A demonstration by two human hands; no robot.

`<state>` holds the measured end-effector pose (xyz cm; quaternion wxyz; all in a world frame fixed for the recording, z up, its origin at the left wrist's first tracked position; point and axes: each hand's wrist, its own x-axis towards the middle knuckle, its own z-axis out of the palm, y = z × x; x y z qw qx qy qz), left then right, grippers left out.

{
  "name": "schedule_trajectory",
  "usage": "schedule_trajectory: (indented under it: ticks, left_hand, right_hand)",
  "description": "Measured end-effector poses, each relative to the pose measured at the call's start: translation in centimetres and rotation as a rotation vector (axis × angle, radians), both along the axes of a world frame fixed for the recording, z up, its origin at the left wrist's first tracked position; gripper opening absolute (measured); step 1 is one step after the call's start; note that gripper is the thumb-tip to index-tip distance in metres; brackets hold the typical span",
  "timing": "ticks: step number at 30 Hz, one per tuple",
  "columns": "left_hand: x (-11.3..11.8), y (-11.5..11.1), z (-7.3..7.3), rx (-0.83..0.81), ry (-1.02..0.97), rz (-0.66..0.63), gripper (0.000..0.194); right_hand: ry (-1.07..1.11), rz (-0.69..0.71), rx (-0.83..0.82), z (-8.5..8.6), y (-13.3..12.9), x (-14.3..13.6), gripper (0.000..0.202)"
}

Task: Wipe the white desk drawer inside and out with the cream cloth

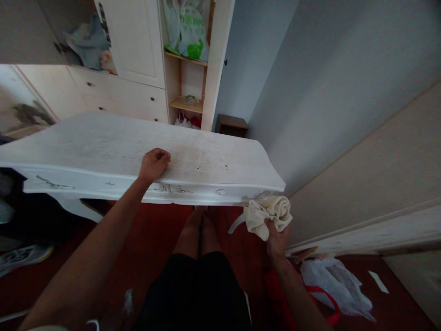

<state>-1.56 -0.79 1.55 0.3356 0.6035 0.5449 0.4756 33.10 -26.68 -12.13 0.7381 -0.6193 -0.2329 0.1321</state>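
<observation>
My left hand (pixel 155 164) rests on the white table (pixel 103 142), close to its front edge. Its fingers are curled in loosely, and I see nothing in them. Brownish smudges and small dark specks mark the tabletop to the right of this hand. In my right hand (pixel 277 239) is a rolled, bunched cream cloth (pixel 267 215), gripped from below just off the table's front right corner. A pale strap-like end hangs from the cloth's left side. The cloth hides part of my right fingers.
Behind the table stands a white cabinet (pixel 138 41) with drawers and open shelves holding plastic bags (pixel 193 30). A small brown stand (pixel 232 123) is beyond the table. On the red floor lie a white plastic bag (pixel 330 280) at right and a shoe (pixel 24 257) at left.
</observation>
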Motion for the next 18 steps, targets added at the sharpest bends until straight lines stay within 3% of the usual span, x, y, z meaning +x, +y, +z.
schedule_trajectory:
  ticks: [6, 11, 16, 18]
  left_hand:
    - [-0.2, 1.5, 0.0, -0.095, -0.121, -0.035, 0.012]
    - [-0.4, 1.1, -1.0, 0.026, 0.023, -0.02, 0.014]
    - [-0.2, 0.7, -1.3, 0.123, 0.213, 0.054, 0.015]
    - [0.0, 0.5, -1.2, 0.164, 0.294, 0.077, 0.014]
  right_hand:
    - [-0.073, -0.034, -0.061, 0.9, 5.3, -1.9, 0.069]
    - [-0.11, -0.005, -0.057, 0.9, 9.0, -8.1, 0.08]
    - [0.079, 0.125, -0.009, 0.5, 10.3, -15.2, 0.086]
    - [0.161, 0.114, 0.012, 0.8, 11.1, -17.4, 0.088]
